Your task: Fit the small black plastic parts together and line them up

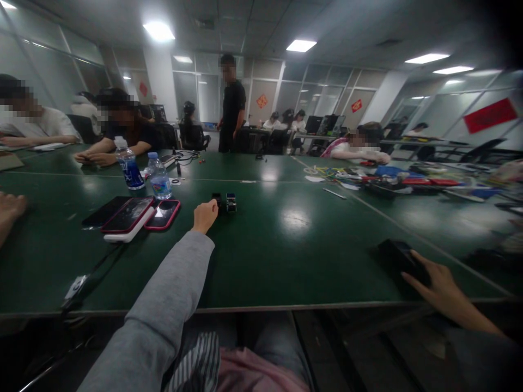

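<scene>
My left hand (205,216) reaches out across the green table, its fingers closed at a small black object (216,198) that they partly hide. Just right of it is a small dark block with a silver front (231,203). Toward the table's right front, my right hand (443,283) is wrapped around the near end of a black box-shaped object (402,258), thumb on the near side. That object is blurred, and its exact kind does not show.
Left of my left arm lie a pink-edged phone (163,214), stacked devices (127,215) and two bottles (160,177). A cable (106,261) runs toward the front edge. Tools and wires (392,179) clutter the far right. Another person's hand (11,209) rests at left.
</scene>
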Motion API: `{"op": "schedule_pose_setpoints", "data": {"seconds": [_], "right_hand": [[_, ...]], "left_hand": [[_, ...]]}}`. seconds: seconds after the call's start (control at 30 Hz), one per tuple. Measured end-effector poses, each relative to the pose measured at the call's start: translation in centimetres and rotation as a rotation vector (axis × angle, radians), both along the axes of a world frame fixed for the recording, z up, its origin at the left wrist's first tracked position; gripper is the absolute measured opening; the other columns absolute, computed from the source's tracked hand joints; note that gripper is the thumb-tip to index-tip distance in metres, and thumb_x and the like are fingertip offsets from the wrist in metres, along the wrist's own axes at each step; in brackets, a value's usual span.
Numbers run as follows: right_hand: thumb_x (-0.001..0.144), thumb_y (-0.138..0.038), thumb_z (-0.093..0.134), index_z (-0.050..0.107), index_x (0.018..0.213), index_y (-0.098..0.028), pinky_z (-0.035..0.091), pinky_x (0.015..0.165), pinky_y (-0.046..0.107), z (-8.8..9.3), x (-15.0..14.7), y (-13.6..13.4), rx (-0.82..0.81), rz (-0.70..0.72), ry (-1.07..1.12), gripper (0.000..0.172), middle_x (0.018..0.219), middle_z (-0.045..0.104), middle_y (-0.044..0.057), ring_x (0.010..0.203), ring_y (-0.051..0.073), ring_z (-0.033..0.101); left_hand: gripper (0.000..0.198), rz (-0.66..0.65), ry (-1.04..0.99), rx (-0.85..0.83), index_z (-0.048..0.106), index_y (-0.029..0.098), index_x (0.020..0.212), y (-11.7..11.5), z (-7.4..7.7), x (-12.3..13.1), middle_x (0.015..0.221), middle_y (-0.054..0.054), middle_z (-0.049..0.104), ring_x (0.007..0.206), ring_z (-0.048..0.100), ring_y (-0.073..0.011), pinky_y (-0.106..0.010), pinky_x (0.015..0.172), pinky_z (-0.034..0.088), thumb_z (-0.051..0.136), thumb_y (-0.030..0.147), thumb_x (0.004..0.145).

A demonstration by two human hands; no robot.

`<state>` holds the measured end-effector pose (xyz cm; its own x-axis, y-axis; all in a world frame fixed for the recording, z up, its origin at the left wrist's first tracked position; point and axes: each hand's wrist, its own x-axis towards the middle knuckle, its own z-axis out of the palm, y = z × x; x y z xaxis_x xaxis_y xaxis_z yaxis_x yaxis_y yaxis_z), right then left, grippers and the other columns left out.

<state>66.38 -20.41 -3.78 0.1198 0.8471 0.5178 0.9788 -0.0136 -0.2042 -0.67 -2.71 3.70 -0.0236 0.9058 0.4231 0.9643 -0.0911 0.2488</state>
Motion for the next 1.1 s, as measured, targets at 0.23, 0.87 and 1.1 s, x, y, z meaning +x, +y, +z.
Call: {"op": "schedule_pose_setpoints", "data": {"seconds": [0.23, 0.87, 1.1], "right_hand": [[0.085, -0.060, 0.046, 0.027, 0.151, -0.016, 0.044, 0.100, 0.043, 3.2, -11.4, 4.5, -0.266, 0.286, 0.085, 0.081, 0.123, 0.051, 0.022, 0.110, 0.030, 0.055], [0.090, -0.051, 0.051, 0.018, 0.152, -0.016, 0.041, 0.097, 0.048, 3.9, -41.2, 22.9, -0.084, 0.219, 0.041, 0.078, 0.134, 0.043, 0.020, 0.125, 0.034, 0.041], [0.097, -0.046, 0.035, 0.012, 0.154, -0.022, 0.023, 0.114, 0.051, 4.7, -44.0, 19.3, 0.103, 0.515, 0.001, 0.066, 0.156, 0.019, 0.012, 0.144, 0.028, 0.017]], "left_hand": [[0.029, -0.008, -0.001, 0.019, 0.065, 0.020, 0.089, 0.2, -0.3, 0.0, 0.079, -0.007, 0.068, 0.071, 0.062, -0.0186, -0.027, 0.062, 0.035, 0.038, 0.026, 0.096], [0.027, 0.021, 0.027, 0.018, 0.066, 0.022, 0.092, 0.5, -0.6, 0.0, 0.082, -0.007, 0.069, 0.075, 0.063, -0.0193, -0.028, 0.065, 0.035, 0.039, 0.026, 0.096], [0.028, 0.015, 0.002, -0.003, 0.065, 0.022, 0.093, 0.3, -0.5, 0.1, 0.085, -0.007, 0.070, 0.078, 0.063, -0.0189, -0.027, 0.067, 0.036, 0.038, 0.027, 0.097]]}}
